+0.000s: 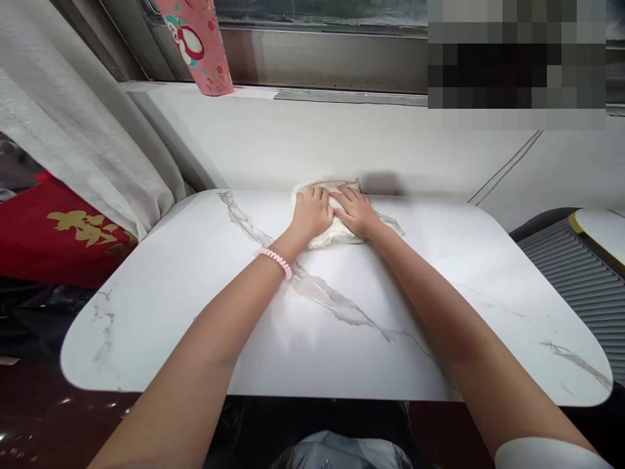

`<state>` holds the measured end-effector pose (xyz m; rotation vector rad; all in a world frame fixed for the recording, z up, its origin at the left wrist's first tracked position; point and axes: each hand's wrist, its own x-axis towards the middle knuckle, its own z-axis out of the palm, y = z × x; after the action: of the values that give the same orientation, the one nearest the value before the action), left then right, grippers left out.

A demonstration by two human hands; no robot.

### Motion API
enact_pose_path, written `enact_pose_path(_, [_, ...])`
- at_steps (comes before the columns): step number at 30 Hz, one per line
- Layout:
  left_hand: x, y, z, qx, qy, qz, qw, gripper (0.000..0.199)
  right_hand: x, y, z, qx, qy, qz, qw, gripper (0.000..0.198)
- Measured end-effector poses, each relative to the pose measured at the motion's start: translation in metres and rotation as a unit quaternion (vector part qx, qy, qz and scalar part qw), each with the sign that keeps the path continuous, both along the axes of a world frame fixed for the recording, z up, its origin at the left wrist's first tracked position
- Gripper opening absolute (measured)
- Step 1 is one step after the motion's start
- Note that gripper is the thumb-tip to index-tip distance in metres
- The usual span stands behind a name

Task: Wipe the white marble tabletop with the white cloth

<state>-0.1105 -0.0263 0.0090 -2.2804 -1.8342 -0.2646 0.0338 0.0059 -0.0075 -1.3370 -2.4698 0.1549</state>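
Observation:
A cream-white cloth (336,236) lies at the back edge of a white marble-patterned table (170,312), against the wall. My left hand (312,212) rests palm down on the cloth's left part, fingers pointing toward the wall. On its right part lies my right hand (355,212), also palm down, with the fingers spread. The two hands are side by side, their inner edges almost meeting. Both press on the cloth from above rather than wrapping round it. Around my left wrist sits a pink coiled band (274,260). The underside of the cloth is hidden.
A pink patterned box-like item (202,49) stands on the window ledge (342,98). To the left hang a pale curtain (73,98) and a red cloth with gold print (63,228). A grey ribbed object (561,273) is close to the table's right side. Thin cables run along the wall.

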Motion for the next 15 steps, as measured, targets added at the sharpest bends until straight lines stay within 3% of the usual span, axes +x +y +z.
enact_pose_path(8, [-0.001, 0.013, -0.007, 0.032, 0.002, -0.007, 0.999, 0.035, 0.002, 0.004, -0.004, 0.001, 0.011, -0.017, 1.0, 0.054])
enact_pose_path(15, [0.01, -0.018, -0.007, 0.035, -0.008, -0.007, 0.999, 0.035, 0.011, -0.029, -0.001, 0.004, -0.006, -0.032, 0.999, 0.053])
